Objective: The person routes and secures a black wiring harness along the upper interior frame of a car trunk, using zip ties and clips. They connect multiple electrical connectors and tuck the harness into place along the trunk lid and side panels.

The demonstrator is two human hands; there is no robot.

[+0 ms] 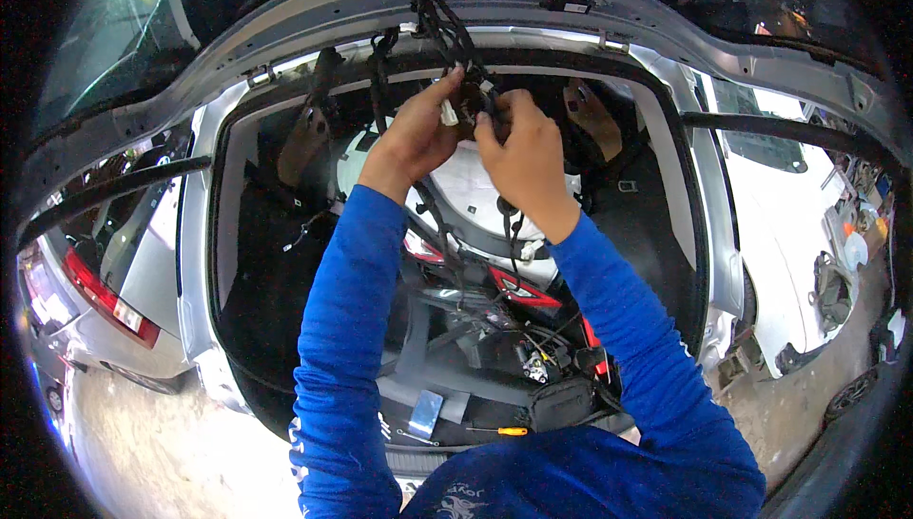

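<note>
A black wiring harness (443, 27) hangs from an opening in the raised tailgate (333, 1), its branches running down between my hands. My left hand (417, 137) is closed around part of it, thumb pointing up along the wires. A white connector (449, 114) shows beside its fingers. Close by on the right, my right hand (525, 150) pinches a dark taped branch of the same harness between thumb and bent fingers. Its fingertips are partly hidden. More loose wires (439, 220) dangle below both hands, over a white and black panel (480, 198) in the cargo area.
On the cargo floor near me lie a blue-screened phone (427, 413), a wrench (417, 438), an orange-handled screwdriver (511, 432) and a black pouch (561, 405). Red-and-white lamps (525, 289) lie farther in. A silver car (143, 300) stands left, a white car (780, 224) right.
</note>
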